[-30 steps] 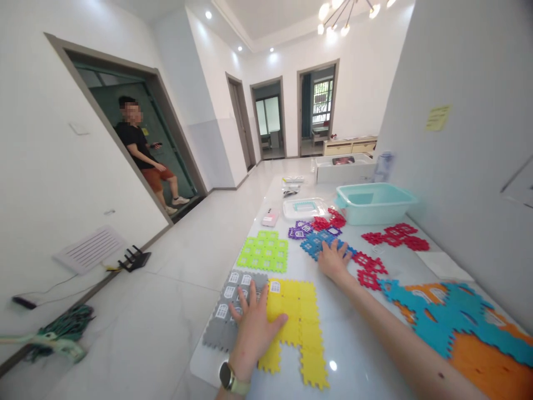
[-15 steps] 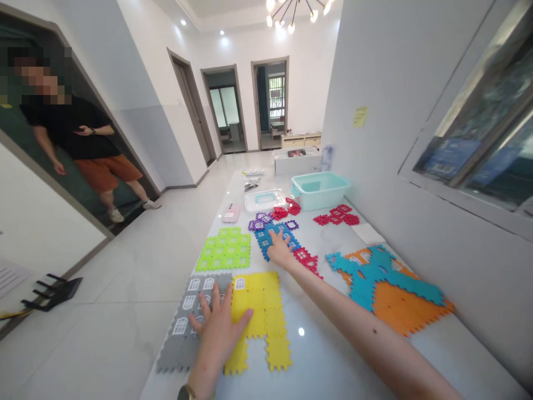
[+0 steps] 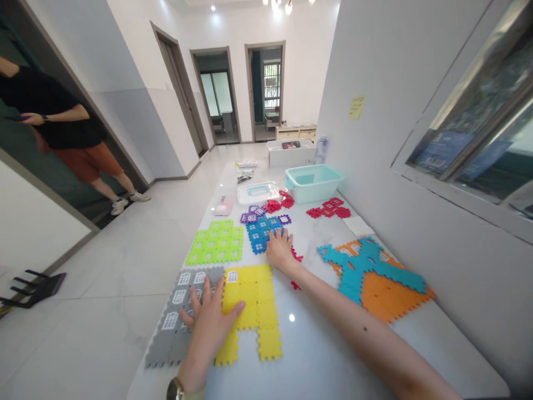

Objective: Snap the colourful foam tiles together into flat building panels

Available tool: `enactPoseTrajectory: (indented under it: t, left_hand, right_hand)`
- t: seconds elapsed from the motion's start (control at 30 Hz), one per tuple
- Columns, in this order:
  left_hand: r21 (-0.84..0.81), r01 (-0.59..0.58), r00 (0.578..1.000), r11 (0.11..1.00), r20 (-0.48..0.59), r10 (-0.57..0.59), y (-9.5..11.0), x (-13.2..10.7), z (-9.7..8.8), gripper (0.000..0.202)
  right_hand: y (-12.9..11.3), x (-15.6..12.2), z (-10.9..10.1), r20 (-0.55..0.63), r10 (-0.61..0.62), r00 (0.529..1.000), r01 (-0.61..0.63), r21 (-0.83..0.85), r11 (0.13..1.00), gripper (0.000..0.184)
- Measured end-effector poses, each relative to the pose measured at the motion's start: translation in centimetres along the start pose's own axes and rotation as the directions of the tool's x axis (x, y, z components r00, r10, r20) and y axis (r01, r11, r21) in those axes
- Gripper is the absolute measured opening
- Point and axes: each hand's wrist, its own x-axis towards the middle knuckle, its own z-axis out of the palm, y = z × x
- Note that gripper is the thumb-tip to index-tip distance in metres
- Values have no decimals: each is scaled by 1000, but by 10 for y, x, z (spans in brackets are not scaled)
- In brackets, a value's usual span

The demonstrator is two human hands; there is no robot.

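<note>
My left hand (image 3: 210,319) lies with spread fingers across the seam between a grey interlocking tile panel (image 3: 164,347), which has white window inserts, and a yellow tile panel (image 3: 260,303). Farther up the table, my right hand (image 3: 280,251) rests with fingers apart on the near right part of a blue tile panel (image 3: 257,232). Beside that hand, red tiles (image 3: 297,255) are partly covered by my wrist and forearm. Left of the blue panel lies a lime green panel (image 3: 216,244). Purple tiles (image 3: 253,215) sit at the blue panel's far edge.
On the right, a teal tile strip (image 3: 353,275) overlaps an orange panel (image 3: 387,303). Loose red tiles (image 3: 331,209), a mint tub (image 3: 314,191), its clear lid (image 3: 258,192) and a pink phone (image 3: 222,206) lie farther back. A person (image 3: 66,122) stands in the left doorway.
My right hand has shifted toward me over the blue panel's near right part, now covering more of the red tiles. My left hand stays on the panels. The view has tilted down slightly.
</note>
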Motion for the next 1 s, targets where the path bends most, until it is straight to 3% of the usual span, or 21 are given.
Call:
enactPoseTrajectory:
  t: [0.13,0.27,0.43,0.6,0.67,0.77,0.8,0.9,1.0]
  left_hand:
    - [23,12,1000,1000,0,-12,2,0,1,70]
    - [55,-35,997,998,-69,38,-1,-2,7,68]
    - [6,-86,992,996,-88,86,-1,1,8,61]
    - [-60,-280,959,958,-72,276,22,18,-18,65]
    - [-120,-441,898,889,-50,438,43,25,-29,63]
    - [-199,-676,729,710,-33,684,84,31,-35,60]
    - [-201,-705,697,680,-24,716,97,32,-33,63]
    - [-203,-724,656,659,94,749,128,36,-21,79]
    - [-249,-752,594,611,147,791,140,39,-7,74]
  right_hand:
    - [-16,2,-2,38,6,999,-9,75,997,53]
    - [-14,-2,-13,68,-50,996,37,186,982,47]
    - [25,-35,-30,46,-194,980,172,301,938,54]
    - [81,-56,-44,-113,-226,968,252,505,825,65]
    - [99,-57,-47,-170,-226,959,281,486,827,60]
    - [117,-60,-47,-235,-232,944,310,384,870,52]
    - [122,-62,-46,-251,-241,937,319,340,885,49]
    - [134,-67,-42,-282,-326,902,387,197,901,45]
    - [144,-67,-39,-305,-376,875,419,88,904,44]
